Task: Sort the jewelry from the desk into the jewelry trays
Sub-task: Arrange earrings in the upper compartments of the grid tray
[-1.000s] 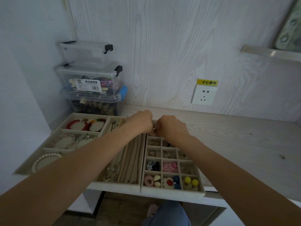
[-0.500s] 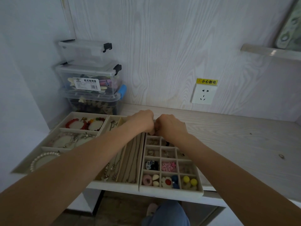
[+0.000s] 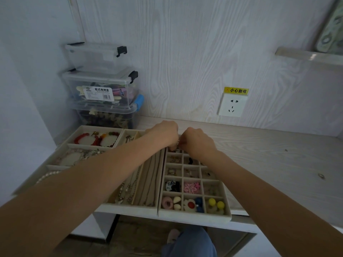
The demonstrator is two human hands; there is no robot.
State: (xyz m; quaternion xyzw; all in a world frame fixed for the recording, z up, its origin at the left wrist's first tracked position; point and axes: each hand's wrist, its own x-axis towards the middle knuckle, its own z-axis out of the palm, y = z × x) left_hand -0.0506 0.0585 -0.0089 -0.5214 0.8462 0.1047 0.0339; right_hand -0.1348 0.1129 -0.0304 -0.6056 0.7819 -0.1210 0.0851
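Over grid tray's (image 3: 194, 216) 12 o'clock edge | left hand (image 3: 164, 134) and right hand (image 3: 197, 142) curled, touching, pinching a small shiny piece (image 3: 177, 143); kind unclear | loose ring (image 3: 321, 176) on desk (image 3: 269, 154), 3 o'clock

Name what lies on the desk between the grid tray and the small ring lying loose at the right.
Nothing: in the head view, bare desk runs from the grid tray to the ring.

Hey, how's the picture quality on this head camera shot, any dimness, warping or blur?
Head view: dim, flat bluish light, no glare; wide-angle warp bends the wall seam and desk edge; forearms balloon at the bottom corners; the left hand and right hand hide the small item between them.
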